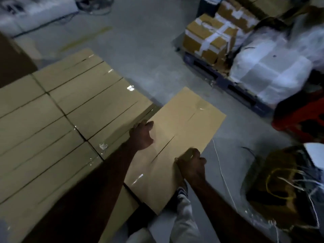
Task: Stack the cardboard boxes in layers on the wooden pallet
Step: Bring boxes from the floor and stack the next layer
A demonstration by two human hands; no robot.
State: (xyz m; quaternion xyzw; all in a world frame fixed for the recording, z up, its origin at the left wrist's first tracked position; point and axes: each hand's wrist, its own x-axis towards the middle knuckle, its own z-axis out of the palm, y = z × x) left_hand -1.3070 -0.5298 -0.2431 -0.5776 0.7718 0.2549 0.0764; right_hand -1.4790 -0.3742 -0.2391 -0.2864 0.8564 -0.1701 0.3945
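Observation:
A taped cardboard box (182, 123) sits at an angle just right of the stacked layer of boxes (57, 113), its left edge against the stack's right side. My left hand (142, 134) grips the box's left edge, fingers curled over it where it meets the stack. My right hand (192, 163) grips the near right edge of the same box. The stack's top shows several long taped boxes laid side by side. The wooden pallet under them is hidden.
A dark pallet (228, 85) with torn taped cartons (208, 37) and white wrapped bundles (270, 67) stands at the back right. A red crate (301, 118) and a bag of tangled strapping (287, 186) lie at the right. Grey floor (143, 41) lies beyond.

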